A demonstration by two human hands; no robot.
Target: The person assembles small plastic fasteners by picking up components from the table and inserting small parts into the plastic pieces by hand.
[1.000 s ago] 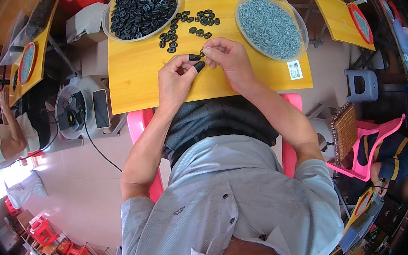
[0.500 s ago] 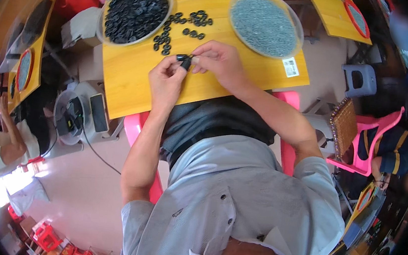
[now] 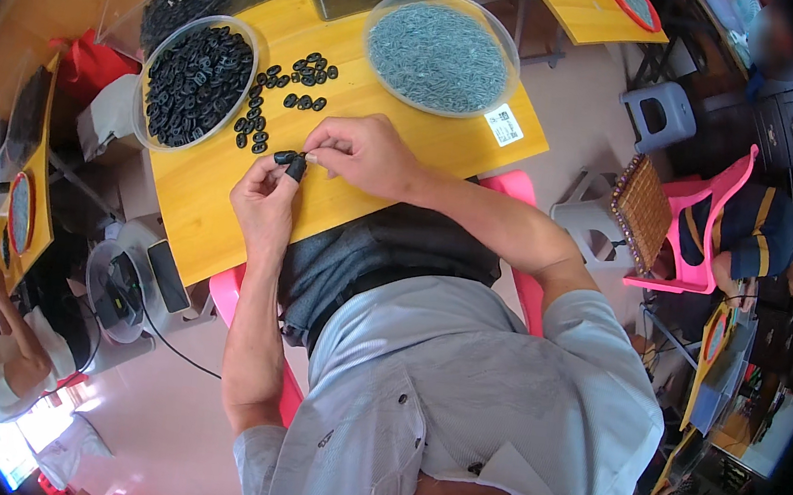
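Note:
Over the near edge of the yellow table [image 3: 386,164], my left hand [image 3: 264,203] pinches with black covers on its thumb and index fingertip. My right hand [image 3: 363,155] meets it there, thumb and index finger pressed together. Whatever lies between the fingertips is too small to make out. Beyond my hands lie several loose black oval pieces [image 3: 305,103] with holes, grouped in rows. A clear round tub [image 3: 250,87] of the same black pieces [image 3: 198,87] stands at left. Another round tub [image 3: 512,76], at right, holds thin silvery screws or pins [image 3: 441,54].
Clear bins [image 3: 340,0] with dark parts stand at the far edge. A white label [image 3: 504,125] is on the table's right side. A phone-like slab [image 3: 168,277] and a tub with a black device [image 3: 126,292] are at left. Other people sit at both sides.
The view has shifted, so the table and tubs appear farther left and the far bins show more. My hands stay together in the same pinch at the table edge.

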